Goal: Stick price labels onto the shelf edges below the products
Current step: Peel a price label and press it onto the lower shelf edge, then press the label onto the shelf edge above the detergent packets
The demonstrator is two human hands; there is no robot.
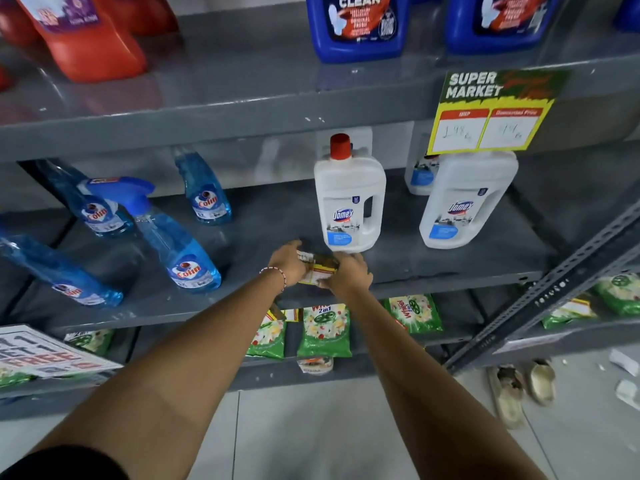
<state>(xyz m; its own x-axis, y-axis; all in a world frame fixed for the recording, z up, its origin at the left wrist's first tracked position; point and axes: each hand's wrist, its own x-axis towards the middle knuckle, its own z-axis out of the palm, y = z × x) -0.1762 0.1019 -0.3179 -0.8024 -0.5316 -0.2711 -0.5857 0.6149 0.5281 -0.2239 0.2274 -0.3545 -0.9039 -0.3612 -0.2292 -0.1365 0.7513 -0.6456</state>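
Observation:
A yellow, red and green price label lies at the front of the grey middle shelf, just below a white Domex bottle with a red cap. My left hand holds the label's left end and my right hand presses on its right end. Both hands hide much of the label. A larger label of the same kind hangs from the edge of the shelf above, over a second Domex bottle.
Blue Colin spray bottles stand on the left of the middle shelf. Red and blue bottles fill the top shelf. Green detergent packets sit on the lower shelf. A slotted metal upright slants at the right. Shoes lie on the floor.

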